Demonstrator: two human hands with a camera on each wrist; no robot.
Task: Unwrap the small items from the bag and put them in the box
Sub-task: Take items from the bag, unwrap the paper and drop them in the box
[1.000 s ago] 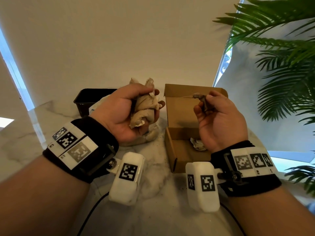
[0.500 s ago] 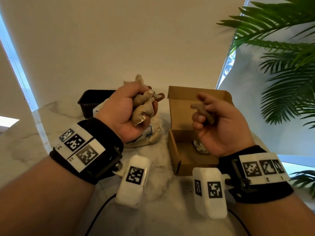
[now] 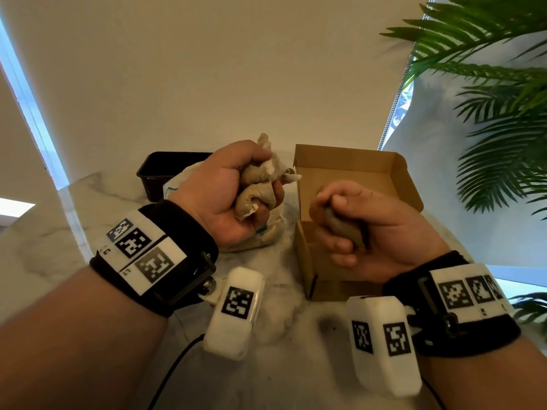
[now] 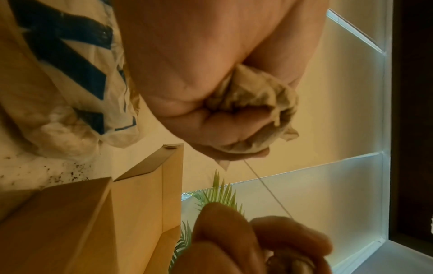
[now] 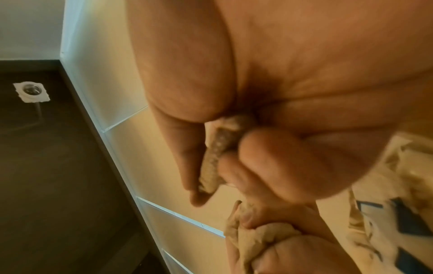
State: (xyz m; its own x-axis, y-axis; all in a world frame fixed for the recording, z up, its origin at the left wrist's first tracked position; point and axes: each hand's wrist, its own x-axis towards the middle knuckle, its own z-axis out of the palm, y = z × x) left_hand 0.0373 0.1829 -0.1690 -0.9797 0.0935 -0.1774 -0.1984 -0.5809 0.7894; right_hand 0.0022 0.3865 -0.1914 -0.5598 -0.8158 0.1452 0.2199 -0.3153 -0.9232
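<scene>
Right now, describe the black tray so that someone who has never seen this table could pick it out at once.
Start at the open cardboard box on the marble table, then look past the left hand and the printed bag beneath it. The black tray sits behind that bag, near the wall. It is the only dark, glossy container there; the box is brown and the bag pale and crumpled.

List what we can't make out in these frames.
- Brown item in the right hand: curled fingers cover most of it in the head view; blurred in the right wrist view.
- Cardboard box floor: hidden behind the right hand, head view.
- Crumpled paper contents: the left hand wraps it in every view.
- Black tray: inside not visible, head view.
</scene>
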